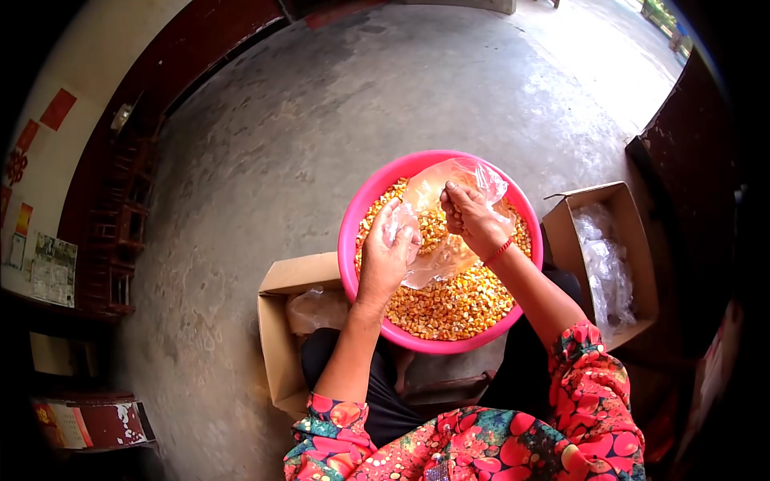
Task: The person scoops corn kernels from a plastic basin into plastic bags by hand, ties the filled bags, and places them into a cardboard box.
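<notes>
Plain old grey concrete floor (241, 176), pretty beat up tbh; blotchy all over, with darker stains towards the far side and pale scuffed patches on the left; washed out super bright at the far right in the daylight; open cardboard box (274, 345) sitting on it just left of the pink basin (348, 240), with clear plastic (317, 311) inside; dark wooden furniture (128, 224) lined up along the left wall; hard to see under the basin, so can't tell about direct floor contact there.
</notes>
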The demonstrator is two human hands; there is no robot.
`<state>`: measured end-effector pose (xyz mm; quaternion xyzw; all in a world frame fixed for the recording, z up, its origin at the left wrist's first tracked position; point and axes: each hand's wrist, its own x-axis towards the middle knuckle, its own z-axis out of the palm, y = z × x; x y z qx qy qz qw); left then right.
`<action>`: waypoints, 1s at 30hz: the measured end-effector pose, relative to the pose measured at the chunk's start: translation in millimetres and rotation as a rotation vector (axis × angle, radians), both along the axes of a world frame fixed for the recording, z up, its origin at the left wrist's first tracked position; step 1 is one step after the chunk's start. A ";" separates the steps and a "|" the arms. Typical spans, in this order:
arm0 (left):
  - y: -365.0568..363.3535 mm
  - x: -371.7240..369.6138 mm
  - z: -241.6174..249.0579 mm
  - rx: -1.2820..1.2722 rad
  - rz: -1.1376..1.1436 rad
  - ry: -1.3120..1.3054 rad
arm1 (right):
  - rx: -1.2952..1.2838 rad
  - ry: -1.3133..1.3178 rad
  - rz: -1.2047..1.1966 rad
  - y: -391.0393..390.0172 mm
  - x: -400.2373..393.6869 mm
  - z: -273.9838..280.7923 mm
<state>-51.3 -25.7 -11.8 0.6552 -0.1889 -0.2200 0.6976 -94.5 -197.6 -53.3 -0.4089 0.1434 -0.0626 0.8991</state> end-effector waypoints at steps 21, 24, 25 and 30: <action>6.5 7.3 1.0 0.066 0.114 -0.131 | -0.368 -0.299 0.881 8.3 -31.2 52.2; 8.8 8.3 3.4 0.107 0.118 -0.059 | -0.516 -0.358 1.188 36.3 -34.3 35.3; 8.5 9.4 1.7 0.111 0.113 -0.058 | -0.692 -0.429 1.125 44.7 -32.4 29.3; 7.8 15.5 -9.1 0.103 0.126 -0.159 | -1.281 -0.508 0.629 73.7 -36.5 -4.5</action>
